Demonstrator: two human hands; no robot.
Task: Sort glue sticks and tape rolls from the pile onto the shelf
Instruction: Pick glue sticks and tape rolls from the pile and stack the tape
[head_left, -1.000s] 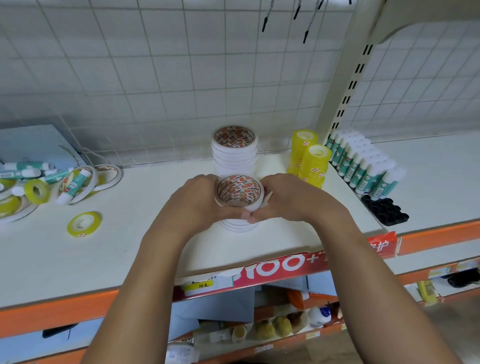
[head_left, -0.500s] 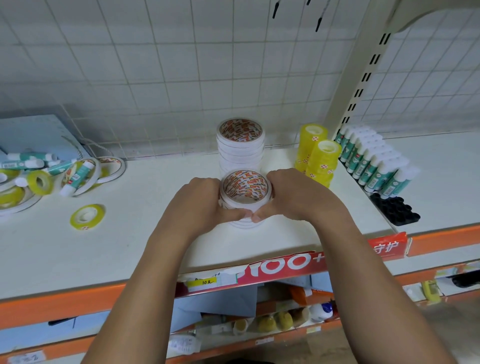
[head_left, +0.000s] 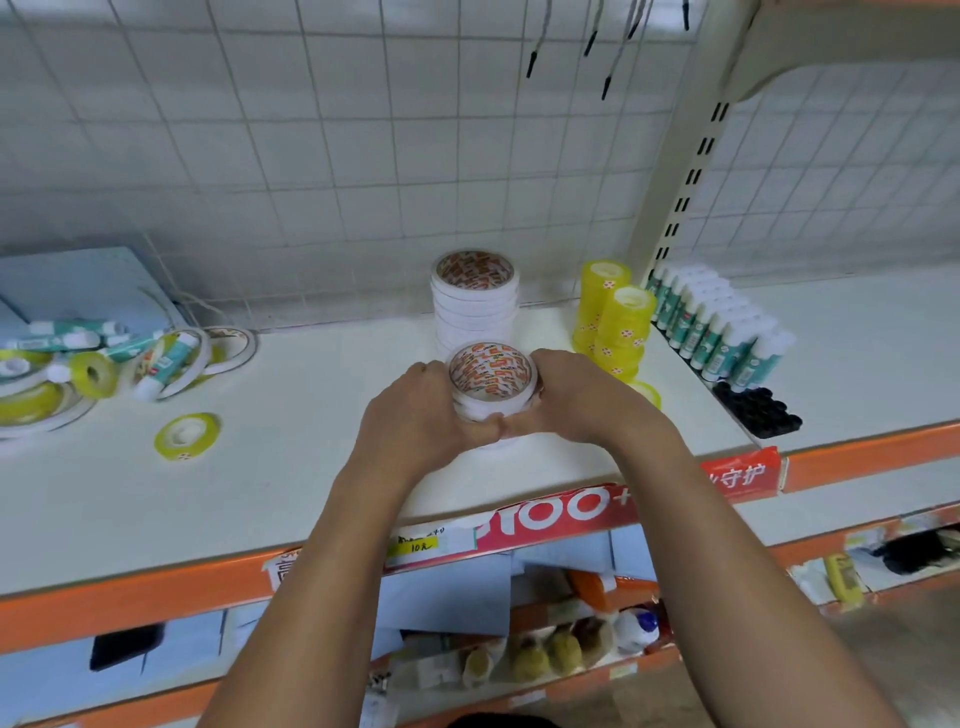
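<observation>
Orange metal trims the front lip of the white shelf (head_left: 311, 467), with a red printed price strip (head_left: 571, 512) clipped along it just below the forearms. Above that edge, both hands meet around a short stack of white tape rolls with orange-printed cores (head_left: 492, 382). The left hand (head_left: 415, 415) curls round its left side and the right hand (head_left: 576, 400) round its right, thumbs touching in front, so the stack is clasped between them and rests on the shelf board. Off to the left lies a single flat yellow tape roll (head_left: 187, 435), well apart from everything else.

Directly behind the held stack stands a taller column of the same white rolls (head_left: 475, 301). To its right rise two stacks of translucent yellow tape rolls (head_left: 615, 327), then a tidy row of upright white-and-teal glue sticks (head_left: 717, 327) with a black moulded tray (head_left: 758, 410) at its near end. Far left sits the unsorted pile (head_left: 78, 364) of glue sticks, yellow rolls and white rolls tangled together. A white wire grid (head_left: 363, 156) backs the shelf.
</observation>
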